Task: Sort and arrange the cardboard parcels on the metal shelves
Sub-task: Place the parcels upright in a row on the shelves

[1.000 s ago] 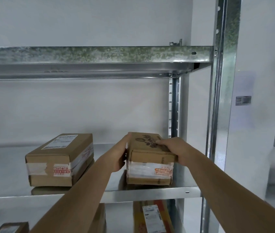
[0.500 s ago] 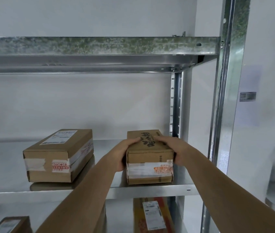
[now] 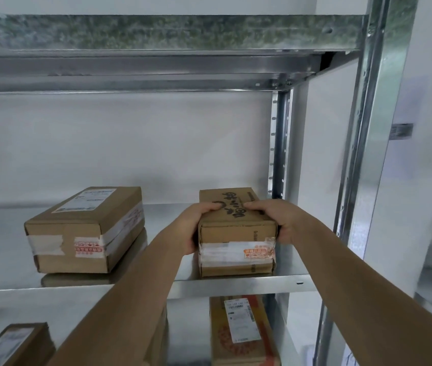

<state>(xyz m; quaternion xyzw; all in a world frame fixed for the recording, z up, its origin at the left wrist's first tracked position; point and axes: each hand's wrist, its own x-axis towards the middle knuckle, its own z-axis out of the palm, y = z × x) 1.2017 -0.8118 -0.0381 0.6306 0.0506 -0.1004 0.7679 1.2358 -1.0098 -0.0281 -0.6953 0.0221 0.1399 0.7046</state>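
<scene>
A narrow cardboard parcel (image 3: 236, 233) with black writing on top and white tape on its front stands at the right end of the metal shelf (image 3: 236, 283). My left hand (image 3: 196, 225) grips its left side, thumb over the top edge. My right hand (image 3: 275, 220) grips its right side, thumb on top. A wider taped parcel (image 3: 85, 228) with a white label sits to the left on the same shelf, apart from my hands.
The shelf above (image 3: 156, 33) overhangs closely. A steel upright (image 3: 362, 154) stands right of the parcel, with a rear post (image 3: 278, 143) behind it. On the lower shelf lie an orange-printed parcel (image 3: 241, 331) and another parcel (image 3: 11, 344) at bottom left.
Both hands have slid forward along the parcel and closed over its front top corners. The parcel has turned square to the shelf edge. The view has moved closer.
</scene>
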